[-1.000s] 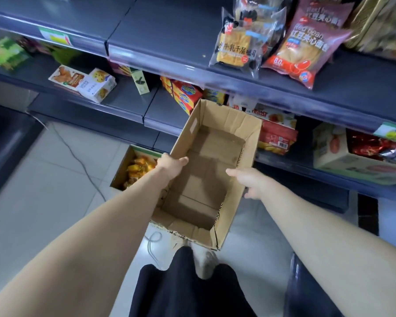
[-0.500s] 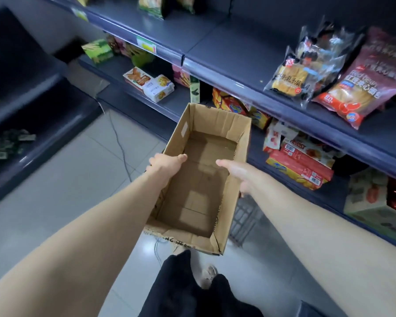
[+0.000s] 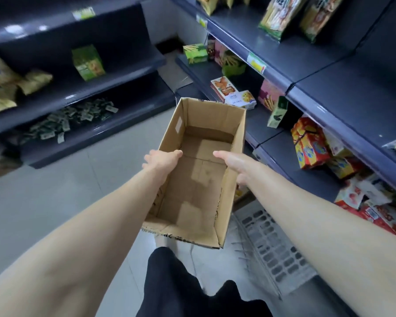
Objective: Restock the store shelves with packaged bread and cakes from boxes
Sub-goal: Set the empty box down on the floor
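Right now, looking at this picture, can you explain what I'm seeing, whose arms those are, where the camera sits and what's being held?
There is no machine here. The one picture comes from a wide-angle camera worn on a person's head, looking forward and down, so the two bare arms are that person's own. The left hand and right hand each hold a long side of an open cardboard box, thumbs inside the rim, fingers outside. The box is empty. It is carried above the grey floor of a shop aisle. On the right, dark shelves hold snack boxes and packets. A second shelf unit stands on the left. A white plastic crate sits on the floor below the right arm.
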The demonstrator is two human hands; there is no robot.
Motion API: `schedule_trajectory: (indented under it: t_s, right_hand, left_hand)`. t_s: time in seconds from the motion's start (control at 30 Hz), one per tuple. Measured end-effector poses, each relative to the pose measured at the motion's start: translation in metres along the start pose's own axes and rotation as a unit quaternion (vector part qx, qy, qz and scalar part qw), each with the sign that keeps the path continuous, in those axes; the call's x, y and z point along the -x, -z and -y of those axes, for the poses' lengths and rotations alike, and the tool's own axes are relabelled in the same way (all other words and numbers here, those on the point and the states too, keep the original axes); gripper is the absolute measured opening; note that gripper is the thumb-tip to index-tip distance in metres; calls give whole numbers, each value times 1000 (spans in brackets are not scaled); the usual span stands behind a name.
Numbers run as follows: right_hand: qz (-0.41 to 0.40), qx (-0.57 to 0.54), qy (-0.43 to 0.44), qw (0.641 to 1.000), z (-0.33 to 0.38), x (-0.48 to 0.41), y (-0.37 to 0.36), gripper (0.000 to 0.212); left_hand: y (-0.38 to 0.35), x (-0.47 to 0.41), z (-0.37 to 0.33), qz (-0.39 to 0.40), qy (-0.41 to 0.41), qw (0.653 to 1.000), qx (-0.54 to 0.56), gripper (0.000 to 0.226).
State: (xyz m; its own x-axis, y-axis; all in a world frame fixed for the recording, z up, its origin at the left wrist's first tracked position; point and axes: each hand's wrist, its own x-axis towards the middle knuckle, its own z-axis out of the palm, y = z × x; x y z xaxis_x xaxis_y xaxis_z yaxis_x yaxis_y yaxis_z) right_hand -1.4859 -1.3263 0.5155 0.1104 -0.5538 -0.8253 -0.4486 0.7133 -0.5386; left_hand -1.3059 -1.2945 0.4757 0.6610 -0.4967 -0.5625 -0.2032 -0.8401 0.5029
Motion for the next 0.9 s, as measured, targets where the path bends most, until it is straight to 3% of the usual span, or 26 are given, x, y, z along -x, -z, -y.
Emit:
schedule_trajectory:
  t_s: [0.33, 0.57, 0.7, 0.9]
  right_hand:
    - [-15, 11, -32, 999, 99, -102, -118, 81]
    - [17, 24, -45, 999, 156, -231, -229, 72]
    - [38, 32, -62, 997, 149, -326, -271, 75]
    - [65, 52, -74, 994, 90, -470, -314, 77]
  left_hand:
    - [54, -165, 11, 45, 48, 997, 32, 82]
    - [84, -331, 44, 83, 93, 992, 9, 85]
    - [63, -415, 78, 111, 104, 988, 10, 82]
    - [-18, -517, 148, 65, 113, 991, -11, 85]
